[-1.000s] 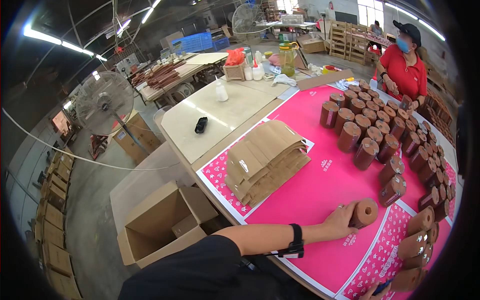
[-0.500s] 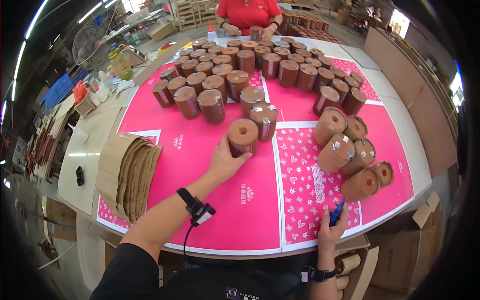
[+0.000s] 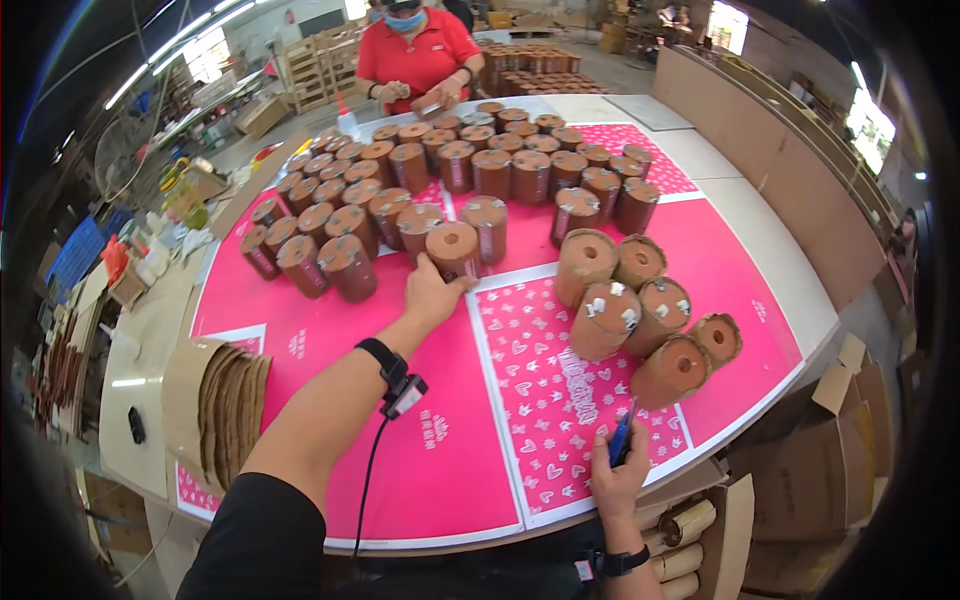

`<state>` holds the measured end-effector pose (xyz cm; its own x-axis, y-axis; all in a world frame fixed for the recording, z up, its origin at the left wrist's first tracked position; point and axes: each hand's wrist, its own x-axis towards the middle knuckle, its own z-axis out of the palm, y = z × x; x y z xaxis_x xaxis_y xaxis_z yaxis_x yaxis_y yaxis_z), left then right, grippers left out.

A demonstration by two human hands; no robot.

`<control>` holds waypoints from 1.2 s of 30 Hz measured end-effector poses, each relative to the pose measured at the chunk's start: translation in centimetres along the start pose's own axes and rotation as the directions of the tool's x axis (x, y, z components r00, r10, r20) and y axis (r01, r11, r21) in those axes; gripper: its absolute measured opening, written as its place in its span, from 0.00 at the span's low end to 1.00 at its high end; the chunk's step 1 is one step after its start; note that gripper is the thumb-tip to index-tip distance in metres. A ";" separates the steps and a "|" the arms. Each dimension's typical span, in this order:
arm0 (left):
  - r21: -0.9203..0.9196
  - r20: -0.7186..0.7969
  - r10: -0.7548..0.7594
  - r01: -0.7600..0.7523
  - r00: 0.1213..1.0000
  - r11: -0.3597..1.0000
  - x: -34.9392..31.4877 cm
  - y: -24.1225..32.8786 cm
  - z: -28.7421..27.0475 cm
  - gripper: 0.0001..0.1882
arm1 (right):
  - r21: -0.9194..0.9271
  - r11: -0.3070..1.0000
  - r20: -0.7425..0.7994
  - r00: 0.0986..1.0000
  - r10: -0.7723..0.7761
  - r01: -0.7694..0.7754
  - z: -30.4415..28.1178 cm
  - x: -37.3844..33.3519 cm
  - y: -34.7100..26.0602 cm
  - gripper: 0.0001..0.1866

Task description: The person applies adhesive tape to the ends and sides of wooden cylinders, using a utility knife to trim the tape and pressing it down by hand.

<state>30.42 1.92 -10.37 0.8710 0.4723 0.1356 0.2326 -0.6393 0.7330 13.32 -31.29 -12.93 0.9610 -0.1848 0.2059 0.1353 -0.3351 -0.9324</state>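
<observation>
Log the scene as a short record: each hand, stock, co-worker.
Left hand: around a brown cylinder, holed end up
Right hand: holds a blue tool
Right group: six cylinders, beyond the tool
Left side: brown paper stack
Surface: pink sheets
Across: co-worker in red, behind many cylinders

Your tabletop [image 3: 690, 153] is brightly lit, with tube lights [image 3: 178, 42] glowing beyond its far left corner and windows [image 3: 872, 133] past its far right corner blown out to plain white. You get a white streak of glare near its left edge and only soft shadows around the brown cylinders [image 3: 347, 270], which look fairly crisp. Your fisheye view bows the near edge and darkens to black at the rim, while the pallets [image 3: 310, 75] behind look soft.
</observation>
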 end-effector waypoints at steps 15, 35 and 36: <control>0.055 -0.023 0.539 -0.537 0.842 0.842 -0.7 8.6 6.4 0.56 | -0.099 0.993 0.015 0.998 -0.059 0.061 -1.1 1.0 -0.2 0.22; -0.295 0.630 -0.021 0.264 0.776 0.919 -14.4 5.0 -11.8 0.18 | 0.033 0.994 0.038 0.994 -0.103 0.102 -0.4 0.2 1.8 0.28; -0.195 0.725 -0.128 0.380 0.677 0.904 -16.9 4.9 -12.9 0.19 | 0.051 0.997 0.029 0.998 -0.052 0.050 -0.5 0.1 2.3 0.28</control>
<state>11.31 -1.38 -0.50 0.8736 -0.0384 -0.4850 0.4565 -0.2804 0.8444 13.58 -32.50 -14.95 0.9592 -0.1405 0.2455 0.1957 -0.2968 -0.9347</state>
